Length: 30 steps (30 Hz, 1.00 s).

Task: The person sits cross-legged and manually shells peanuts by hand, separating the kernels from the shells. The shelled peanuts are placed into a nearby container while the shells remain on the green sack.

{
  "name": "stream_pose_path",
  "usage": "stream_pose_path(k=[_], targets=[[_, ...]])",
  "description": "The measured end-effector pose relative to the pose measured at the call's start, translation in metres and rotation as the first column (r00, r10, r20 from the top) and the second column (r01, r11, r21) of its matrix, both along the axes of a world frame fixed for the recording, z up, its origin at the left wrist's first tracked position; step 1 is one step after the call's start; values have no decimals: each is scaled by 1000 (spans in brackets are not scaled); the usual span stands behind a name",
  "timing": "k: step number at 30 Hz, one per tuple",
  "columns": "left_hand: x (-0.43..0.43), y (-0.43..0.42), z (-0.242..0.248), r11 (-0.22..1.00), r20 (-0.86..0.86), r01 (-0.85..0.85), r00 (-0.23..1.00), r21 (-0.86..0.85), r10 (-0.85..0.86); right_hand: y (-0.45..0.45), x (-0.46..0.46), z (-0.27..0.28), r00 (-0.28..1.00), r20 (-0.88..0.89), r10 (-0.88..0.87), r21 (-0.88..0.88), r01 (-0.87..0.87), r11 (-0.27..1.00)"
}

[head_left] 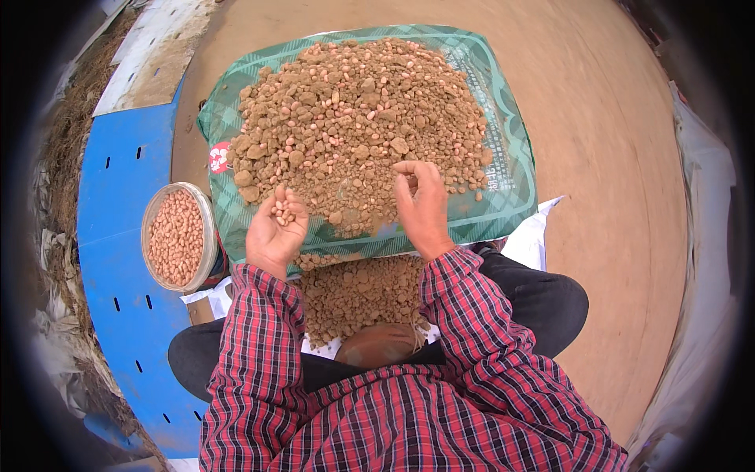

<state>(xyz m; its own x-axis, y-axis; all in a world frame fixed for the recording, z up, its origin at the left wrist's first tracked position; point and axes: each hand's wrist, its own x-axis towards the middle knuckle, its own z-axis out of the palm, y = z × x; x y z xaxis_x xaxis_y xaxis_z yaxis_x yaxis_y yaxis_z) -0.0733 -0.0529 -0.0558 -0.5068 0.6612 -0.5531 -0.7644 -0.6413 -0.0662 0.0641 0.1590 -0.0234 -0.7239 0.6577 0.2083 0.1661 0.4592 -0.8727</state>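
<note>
A heap of soil clods mixed with pink peanut kernels point(360, 118) lies on a green plaid padded surface point(513, 171) in front of me. My left hand point(277, 227) is palm up at the heap's near left edge, its fingers curled around several peanut kernels point(284, 209). To its right, my right hand point(422, 203) hovers over or touches the heap's near edge, palm down, with thumb and forefinger bent close together; whether anything is between them cannot be told. A round tub point(207, 236) full of peanut kernels stands left of my left hand.
More soil clods point(360, 295) lie below the padded surface, between my legs, on white sheeting point(528, 239). A brown rounded object point(377, 345) is beside them. Blue slotted panels point(130, 236) run along the left, and brown flooring point(601, 177) extends to the right.
</note>
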Motion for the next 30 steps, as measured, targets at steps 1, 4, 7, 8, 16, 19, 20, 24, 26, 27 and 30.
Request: stream_pose_path(k=[1,4,7,8,16,19,20,24,26,27,30], targets=[[-21,-26,0,1000,-60,-5,998,27,6,12,7,-8,989,136,-55,96,42,994],[-89,-109,-3,859,-310,-252,944,-446,116,31,27,-31,931,364,27,268,-133,954],[-135,-186,-9,582,-416,-407,901,-704,126,43,34,-41,956,290,46,210,-110,972],[-144,-205,-10,528,-415,-388,907,-755,74,44,35,-42,969,247,13,288,-86,954],[-107,-158,0,-330,-315,-856,465,-399,-827,35,29,-40,931,354,92,399,-239,885],[-58,-76,22,-10,-276,-901,144,-434,-950,39,25,-44,912,394,114,339,-259,904],[-36,-48,27,64,-216,-910,29,-409,-976,42,24,-45,904,407,131,274,-258,927],[36,48,29,215,-123,-733,-179,-645,-976,51,27,-40,950,283,134,-382,-17,924],[52,79,22,203,-47,-738,-227,-644,-973,52,32,-34,981,183,63,-721,91,687],[57,91,18,166,17,-760,-227,-629,-974,51,35,-31,972,206,117,-614,35,789],[60,107,9,74,131,-783,-196,-618,-972,34,37,-28,904,400,152,-123,-111,986]])
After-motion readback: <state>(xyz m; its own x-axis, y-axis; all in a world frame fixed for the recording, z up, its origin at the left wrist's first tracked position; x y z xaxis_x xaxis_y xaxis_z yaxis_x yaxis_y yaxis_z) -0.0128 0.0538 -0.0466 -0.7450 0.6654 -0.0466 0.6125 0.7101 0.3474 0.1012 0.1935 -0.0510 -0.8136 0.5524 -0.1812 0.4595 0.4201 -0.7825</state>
